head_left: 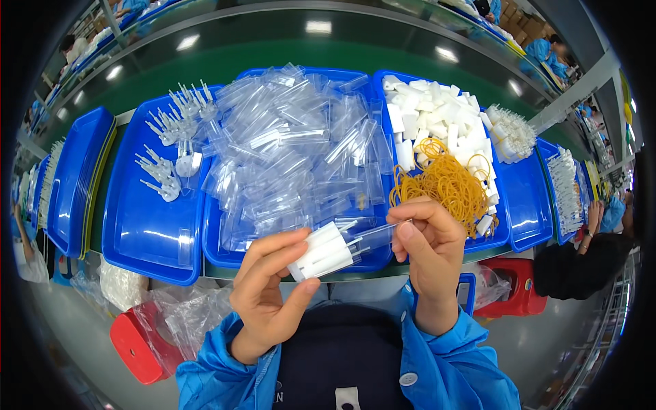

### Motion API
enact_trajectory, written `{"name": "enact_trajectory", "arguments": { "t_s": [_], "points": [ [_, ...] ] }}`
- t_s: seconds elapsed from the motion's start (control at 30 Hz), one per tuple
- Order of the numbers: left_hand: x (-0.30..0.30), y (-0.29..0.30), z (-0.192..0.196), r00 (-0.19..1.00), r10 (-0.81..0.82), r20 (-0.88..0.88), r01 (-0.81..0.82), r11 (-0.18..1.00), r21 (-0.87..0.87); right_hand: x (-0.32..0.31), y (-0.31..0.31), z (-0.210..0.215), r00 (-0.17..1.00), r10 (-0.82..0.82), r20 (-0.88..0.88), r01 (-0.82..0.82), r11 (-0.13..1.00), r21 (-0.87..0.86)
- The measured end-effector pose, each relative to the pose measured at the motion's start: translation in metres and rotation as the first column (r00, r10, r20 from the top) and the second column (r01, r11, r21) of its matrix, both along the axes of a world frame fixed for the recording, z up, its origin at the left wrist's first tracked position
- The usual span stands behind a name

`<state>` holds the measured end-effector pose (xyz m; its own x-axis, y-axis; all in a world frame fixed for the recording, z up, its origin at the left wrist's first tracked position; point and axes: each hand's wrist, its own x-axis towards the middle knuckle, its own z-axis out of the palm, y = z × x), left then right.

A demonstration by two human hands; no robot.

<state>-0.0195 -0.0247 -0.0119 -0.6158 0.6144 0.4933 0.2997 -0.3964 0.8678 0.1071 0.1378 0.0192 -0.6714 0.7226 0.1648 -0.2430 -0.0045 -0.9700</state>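
Left hand (pixel 270 297) grip clamped on one bundle of white plastic pieces (pixel 321 251), right hand (pixel 429 247) fingers pinched together on one clear sleeve (pixel 374 236), above table's near edge, three blue trays (pixel 154 232) behind, rubber bands (pixel 444 181) heaped in right tray

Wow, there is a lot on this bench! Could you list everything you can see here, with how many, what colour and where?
white plastic pronged pieces: a small bundle, white, held in the left hand
clear plastic sleeve: one, see-through, pinched by the right hand
blue plastic trays: several, blue, side by side along the bench
clear plastic sleeves pile: many, see-through, middle tray
yellow rubber bands: a heap, yellow, right tray
white plastic blocks: many, white, right tray, behind the bands
loose white pronged pieces: many, white, left tray
red stools: two, red, below the bench
left hand: grip closed on the bundle
right hand: grip closed on the sleeve
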Motion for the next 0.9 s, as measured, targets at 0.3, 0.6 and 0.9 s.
{"name": "enact_trajectory", "arguments": {
  "t_s": [0.3,0.6,0.9],
  "points": [
    [0.001,-0.001,-0.002,1.000,0.011,0.003,-0.011,1.000,-0.019,0.002,-0.008,0.005,1.000,0.017,-0.002,-0.017,1.000,-0.017],
    [0.000,0.001,-0.001,0.999,0.031,-0.015,-0.031,0.999,-0.038,0.002,-0.012,0.005,1.000,0.029,-0.008,-0.029,0.999,0.016],
    [-0.006,0.000,0.009,0.957,0.043,-0.286,-0.089,0.985,-0.150,0.002,-0.012,-0.003,0.999,0.027,-0.043,-0.020,0.989,0.148]
  ]
}}
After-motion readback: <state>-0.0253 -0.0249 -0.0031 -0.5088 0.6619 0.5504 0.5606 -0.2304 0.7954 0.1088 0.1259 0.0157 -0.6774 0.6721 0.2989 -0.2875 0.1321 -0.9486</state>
